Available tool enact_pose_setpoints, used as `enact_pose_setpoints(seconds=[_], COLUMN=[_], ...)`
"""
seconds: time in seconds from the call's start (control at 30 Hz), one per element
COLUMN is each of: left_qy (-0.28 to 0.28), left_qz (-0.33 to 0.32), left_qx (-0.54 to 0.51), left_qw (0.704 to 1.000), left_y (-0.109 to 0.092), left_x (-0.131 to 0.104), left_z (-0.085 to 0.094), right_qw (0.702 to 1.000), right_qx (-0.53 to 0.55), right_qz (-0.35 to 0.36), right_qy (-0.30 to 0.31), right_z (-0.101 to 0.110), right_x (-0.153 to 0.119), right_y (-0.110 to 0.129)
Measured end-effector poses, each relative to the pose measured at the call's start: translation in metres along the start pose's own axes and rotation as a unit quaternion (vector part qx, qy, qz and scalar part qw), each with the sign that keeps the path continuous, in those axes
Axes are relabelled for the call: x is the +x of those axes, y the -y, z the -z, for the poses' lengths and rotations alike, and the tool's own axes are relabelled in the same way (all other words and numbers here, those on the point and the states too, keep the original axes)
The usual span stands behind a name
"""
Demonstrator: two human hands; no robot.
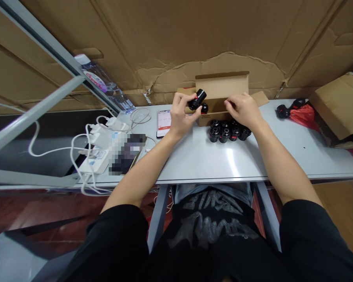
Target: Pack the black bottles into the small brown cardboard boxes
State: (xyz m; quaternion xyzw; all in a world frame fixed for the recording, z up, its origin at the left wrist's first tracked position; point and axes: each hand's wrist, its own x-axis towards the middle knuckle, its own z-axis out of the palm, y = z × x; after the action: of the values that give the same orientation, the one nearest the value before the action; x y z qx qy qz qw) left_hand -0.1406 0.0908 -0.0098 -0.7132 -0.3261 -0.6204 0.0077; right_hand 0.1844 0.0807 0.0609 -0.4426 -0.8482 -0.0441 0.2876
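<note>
My left hand (182,115) grips a black cylindrical part (198,99) with a red mark, tilted in the air at the left side of a small open cardboard box (213,118). Just below it another black part (204,108) shows at the box's left end. Over the box's right part is my right hand (243,109), its fingers curled and closed; whether anything is between them is hidden. In front of the box, several similar black parts (225,134) stand upright in rows on the white table (200,160), some with red marks.
On the left lie a phone (163,123), a dark blurred-out object (127,153) and a white power strip (95,159) with cables. A water bottle (104,84) leans by the metal frame. At right are black parts (290,108), red plastic (304,116) and a larger carton (341,105).
</note>
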Motion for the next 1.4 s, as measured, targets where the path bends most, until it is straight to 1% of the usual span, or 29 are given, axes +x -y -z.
enact_pose_setpoints(seconds=[0.1, 0.17, 0.23, 0.37, 0.57, 0.67, 0.77, 0.87, 0.93, 1.03, 1.23, 1.33, 1.4], left_qy=[0.013, 0.019, 0.012, 0.000, -0.007, -0.007, 0.004, 0.002, 0.003, 0.015, 0.033, 0.029, 0.027], left_qz=[-0.018, -0.018, -0.006, 0.025, 0.044, 0.057, 0.043, 0.030, 0.039, 0.052, 0.022, -0.004, -0.009], left_qx=[0.020, 0.020, 0.008, -0.018, -0.034, -0.054, -0.070, -0.074, -0.072, -0.077, -0.101, -0.112, -0.112], left_qw=[1.000, 0.999, 1.000, 1.000, 0.998, 0.997, 0.997, 0.997, 0.997, 0.996, 0.994, 0.993, 0.993], left_y=[-0.001, -0.004, -0.007, -0.010, -0.002, 0.002, 0.000, -0.003, -0.004, -0.003, 0.005, 0.001, -0.005], left_x=[-0.003, -0.004, -0.004, -0.004, -0.007, -0.011, -0.012, -0.010, -0.007, -0.003, 0.000, 0.002, 0.006], left_z=[-0.001, -0.003, -0.005, -0.006, -0.009, -0.015, -0.017, -0.016, -0.014, -0.012, -0.012, -0.010, -0.008], right_qw=[1.000, 1.000, 1.000, 1.000, 0.998, 0.997, 0.996, 0.995, 0.994, 0.991, 0.988, 0.985, 0.982], right_qx=[-0.008, -0.014, -0.017, -0.019, -0.044, -0.056, -0.032, 0.018, 0.041, 0.059, 0.073, 0.077, 0.079], right_qz=[0.005, 0.016, 0.025, 0.021, 0.030, 0.049, 0.078, 0.093, 0.105, 0.120, 0.126, 0.134, 0.143], right_qy=[0.010, 0.009, 0.007, 0.012, 0.021, 0.028, 0.028, 0.012, -0.004, -0.023, -0.045, -0.071, -0.091], right_z=[0.000, 0.001, 0.002, 0.005, 0.005, 0.007, 0.009, 0.006, 0.002, -0.004, -0.011, -0.016, -0.020], right_x=[0.000, 0.000, 0.001, 0.001, 0.002, 0.001, 0.000, -0.002, -0.003, -0.005, -0.004, -0.003, -0.004], right_y=[0.003, 0.005, 0.006, 0.008, 0.011, 0.025, 0.046, 0.060, 0.063, 0.060, 0.055, 0.054, 0.055])
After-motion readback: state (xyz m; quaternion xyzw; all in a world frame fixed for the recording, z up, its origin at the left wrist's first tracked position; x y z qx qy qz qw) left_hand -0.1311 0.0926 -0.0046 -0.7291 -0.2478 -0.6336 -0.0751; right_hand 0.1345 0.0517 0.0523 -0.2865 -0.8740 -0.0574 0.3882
